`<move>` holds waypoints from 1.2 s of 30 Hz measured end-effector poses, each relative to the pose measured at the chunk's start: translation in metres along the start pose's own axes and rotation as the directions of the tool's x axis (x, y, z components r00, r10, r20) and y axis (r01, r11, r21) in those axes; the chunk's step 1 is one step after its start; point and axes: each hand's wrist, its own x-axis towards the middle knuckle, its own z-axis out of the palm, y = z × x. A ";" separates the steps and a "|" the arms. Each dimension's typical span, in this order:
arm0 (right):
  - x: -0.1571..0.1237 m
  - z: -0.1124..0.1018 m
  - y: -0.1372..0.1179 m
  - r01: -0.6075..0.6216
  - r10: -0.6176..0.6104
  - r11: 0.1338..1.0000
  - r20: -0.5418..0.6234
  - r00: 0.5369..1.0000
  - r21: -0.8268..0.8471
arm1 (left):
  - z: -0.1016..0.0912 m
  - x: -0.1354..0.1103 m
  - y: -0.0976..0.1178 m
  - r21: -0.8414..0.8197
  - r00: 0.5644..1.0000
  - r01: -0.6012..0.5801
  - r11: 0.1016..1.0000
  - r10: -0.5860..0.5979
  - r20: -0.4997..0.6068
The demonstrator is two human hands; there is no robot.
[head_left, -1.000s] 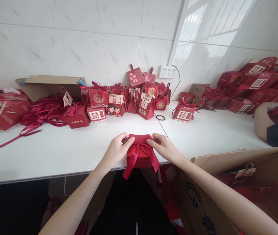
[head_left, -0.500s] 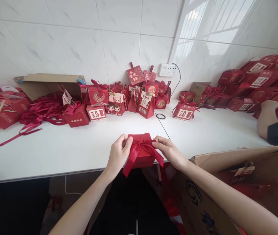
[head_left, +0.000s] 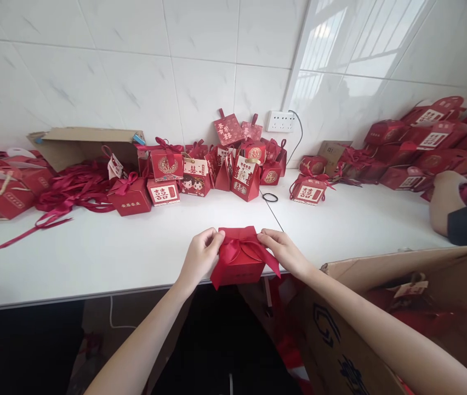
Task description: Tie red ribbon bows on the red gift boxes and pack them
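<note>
A small red gift box (head_left: 239,269) stands at the near edge of the white table (head_left: 106,252). A dark red satin ribbon (head_left: 241,249) is tied in a bow across its top, with tails hanging down both sides. My left hand (head_left: 201,255) pinches the left loop of the bow. My right hand (head_left: 282,249) pinches the right loop. Both hands have fingers closed on the ribbon.
Several finished red boxes (head_left: 217,167) cluster at the back wall. Loose ribbons (head_left: 69,189) and a flat cardboard box (head_left: 81,144) lie back left. More red boxes (head_left: 422,142) pile up at the right. An open carton (head_left: 402,318) stands near right. Another person's arm (head_left: 459,206) rests far right.
The bow's tails have drawn shorter and its loops sit lower and tighter on the box. My hands stayed at the bow's two sides, shifting only slightly.
</note>
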 end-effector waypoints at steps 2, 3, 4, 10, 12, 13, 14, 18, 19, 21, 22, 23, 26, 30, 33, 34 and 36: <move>-0.002 0.001 0.003 -0.020 0.020 0.998 0.013 1.000 0.051 | 0.002 -0.003 0.001 0.043 0.999 -0.007 0.999 0.009 -0.043; -0.003 0.001 0.004 -0.033 0.032 0.998 0.010 0.999 0.061 | 0.004 -0.004 0.001 0.056 0.998 -0.013 0.998 0.017 -0.067; -0.004 0.001 0.005 -0.041 0.041 0.997 0.006 0.999 0.064 | 0.005 -0.005 0.001 0.064 0.996 -0.019 0.998 0.025 -0.088; -0.005 -0.009 0.000 -0.057 0.057 0.998 0.083 0.995 0.000 | 0.004 -0.002 -0.004 -0.057 0.998 0.056 0.997 -0.057 -0.008; -0.006 -0.015 -0.002 -0.068 0.070 0.997 0.075 0.995 -0.029 | -0.001 0.000 -0.006 -0.133 0.988 0.110 0.985 -0.094 0.125; -0.007 -0.017 -0.002 -0.078 0.080 0.997 0.069 0.994 -0.022 | -0.004 0.000 -0.006 -0.143 0.978 0.131 0.981 -0.105 0.178; -0.008 -0.019 -0.002 -0.088 0.088 0.996 0.069 0.994 -0.007 | -0.007 0.000 -0.007 -0.129 0.971 0.140 0.982 -0.110 0.213; -0.010 -0.018 0.003 -0.048 0.054 0.998 0.211 0.976 -0.032 | -0.014 -0.002 -0.009 -0.044 0.968 0.062 0.997 -0.049 0.247; -0.010 -0.017 0.004 -0.030 0.039 0.999 0.257 0.966 -0.041 | -0.015 -0.003 -0.009 -0.066 0.963 0.051 0.996 -0.031 0.269; -0.011 -0.015 0.006 -0.014 0.023 0.999 0.323 0.946 -0.031 | -0.015 -0.004 -0.010 -0.149 0.948 0.059 0.987 -0.009 0.319; -0.011 -0.014 0.006 -0.017 0.021 1.000 0.342 0.939 -0.017 | -0.015 -0.004 -0.010 -0.192 0.944 0.069 0.979 -0.001 0.331; -0.012 -0.013 0.007 -0.020 0.020 1.000 0.355 0.935 -0.004 | -0.014 -0.004 -0.010 -0.229 0.943 0.078 0.970 0.003 0.333; -0.015 -0.010 0.009 0.017 -0.019 1.000 0.368 0.930 0.009 | -0.013 -0.002 -0.011 -0.266 0.958 0.069 0.961 0.011 0.286; -0.019 -0.004 0.006 0.064 -0.054 0.997 0.208 0.977 -0.040 | -0.011 0.003 -0.006 -0.131 0.979 -0.037 0.991 0.062 0.194; -0.025 -0.003 0.001 0.075 -0.085 0.983 -0.051 0.995 -0.169 | -0.010 0.007 -0.001 -0.031 0.985 -0.077 0.997 0.081 0.154; -0.028 -0.002 -0.001 0.094 -0.123 0.965 -0.110 0.986 -0.244 | -0.009 0.008 0.001 -0.023 0.987 -0.078 0.997 0.080 0.139; -0.034 -0.002 -0.005 0.132 -0.206 0.912 -0.154 0.966 -0.388 | -0.007 0.009 0.003 -0.036 0.991 -0.059 0.998 0.062 0.119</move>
